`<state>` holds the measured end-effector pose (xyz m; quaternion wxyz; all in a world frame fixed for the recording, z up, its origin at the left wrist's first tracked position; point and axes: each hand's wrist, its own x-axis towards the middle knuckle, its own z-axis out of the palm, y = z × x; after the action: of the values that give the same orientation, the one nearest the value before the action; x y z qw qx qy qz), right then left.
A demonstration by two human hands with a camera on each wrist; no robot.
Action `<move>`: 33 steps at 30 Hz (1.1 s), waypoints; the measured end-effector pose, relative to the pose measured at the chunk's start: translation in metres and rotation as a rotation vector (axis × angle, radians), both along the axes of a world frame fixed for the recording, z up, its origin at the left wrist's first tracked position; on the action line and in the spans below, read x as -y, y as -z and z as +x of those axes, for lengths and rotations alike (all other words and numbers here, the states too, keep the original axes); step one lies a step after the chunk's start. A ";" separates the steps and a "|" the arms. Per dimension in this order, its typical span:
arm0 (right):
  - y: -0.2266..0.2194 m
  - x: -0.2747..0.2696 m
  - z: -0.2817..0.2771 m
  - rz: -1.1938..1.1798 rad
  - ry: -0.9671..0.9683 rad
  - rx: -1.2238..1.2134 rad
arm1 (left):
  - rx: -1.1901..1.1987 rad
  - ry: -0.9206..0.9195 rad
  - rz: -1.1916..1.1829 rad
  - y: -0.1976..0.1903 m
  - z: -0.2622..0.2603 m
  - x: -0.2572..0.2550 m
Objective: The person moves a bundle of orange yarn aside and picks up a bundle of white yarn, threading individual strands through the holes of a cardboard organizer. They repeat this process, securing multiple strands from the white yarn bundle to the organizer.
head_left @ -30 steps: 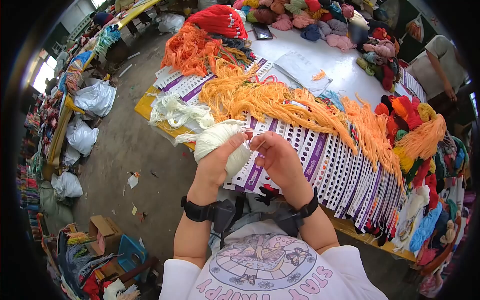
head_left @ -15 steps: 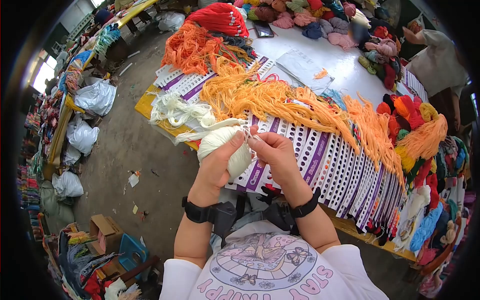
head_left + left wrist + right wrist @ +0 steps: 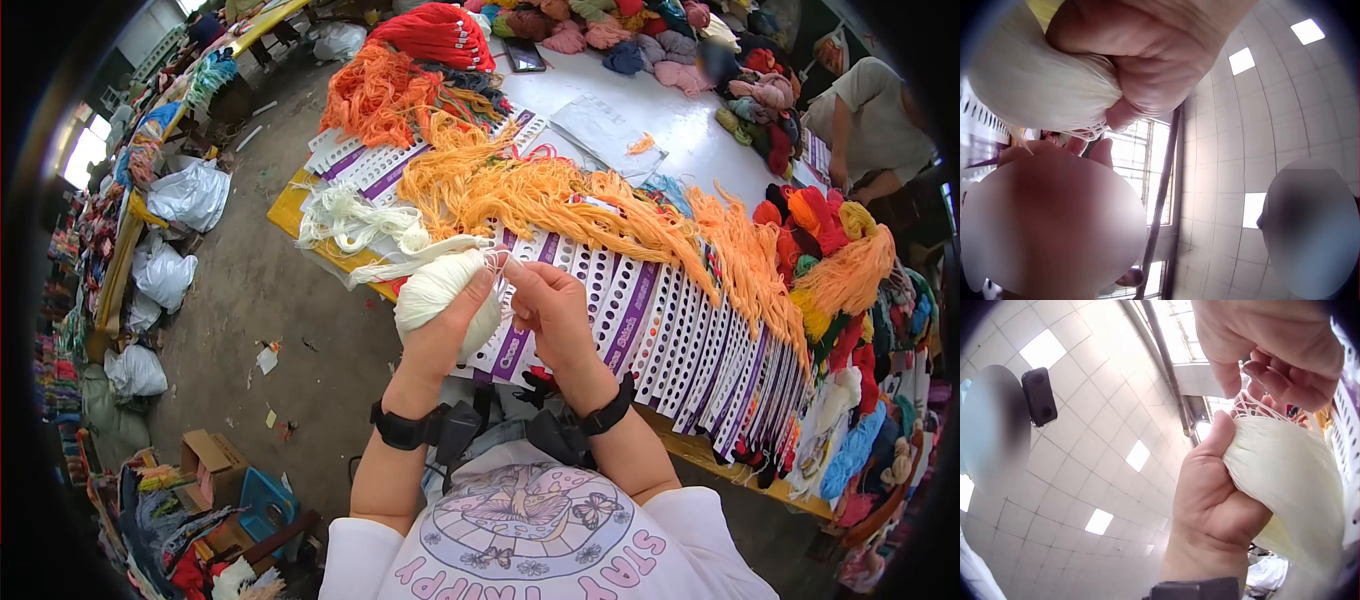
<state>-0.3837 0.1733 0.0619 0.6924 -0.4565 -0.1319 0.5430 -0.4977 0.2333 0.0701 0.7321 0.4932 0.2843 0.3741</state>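
Observation:
In the head view my left hand point(image 3: 437, 342) grips a thick hank of cream thread point(image 3: 428, 292), its thumb lying along the side nearest me. Loose strands point(image 3: 1259, 407) loop out at the hank's top end, by the left thumb tip, as the right wrist view shows. My right hand point(image 3: 562, 312) pinches these strands between thumb and fingertips, close beside the left thumb. Both hands are up in front of my chest, over the near edge of the table. A tail of the hank stretches back toward a loose cream bundle point(image 3: 365, 222) on the table corner.
Rows of punched thread cards point(image 3: 640, 315) line the table's near side, with orange thread point(image 3: 560, 215) draped across them. Farther back are red hanks point(image 3: 435, 40), a phone point(image 3: 524, 55) and papers point(image 3: 607, 135). Another person point(image 3: 868, 120) is at the right.
My right hand has moved in from a looser, more spread pose to pinch the strands beside the left thumb. The left hand keeps its grip on the hank. The person at right has shifted posture.

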 end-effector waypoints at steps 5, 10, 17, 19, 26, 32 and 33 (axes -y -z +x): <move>-0.002 -0.002 0.004 -0.052 -0.001 0.137 | -0.136 -0.018 0.325 0.003 0.002 0.002; 0.003 -0.004 0.004 -0.008 -0.022 -0.067 | 0.117 0.045 -0.130 0.003 0.001 0.003; -0.007 -0.002 0.009 -0.080 -0.162 0.169 | 0.193 0.109 -0.320 0.001 -0.005 -0.002; -0.012 -0.001 0.007 -0.019 -0.179 0.251 | 0.186 0.117 -0.291 0.002 -0.004 -0.003; 0.006 -0.002 0.011 -0.005 -0.147 0.143 | 0.137 0.097 -0.272 0.004 -0.004 -0.004; 0.003 -0.002 0.013 0.022 -0.138 -0.245 | 0.161 0.153 -0.324 0.002 -0.007 -0.008; 0.002 -0.003 0.012 -0.014 -0.158 -0.161 | 0.163 0.173 -0.298 0.002 -0.007 -0.008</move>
<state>-0.3713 0.1765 0.0602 0.6526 -0.4041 -0.1077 0.6318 -0.5048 0.2416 0.0685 0.8470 0.3703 0.2329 0.3020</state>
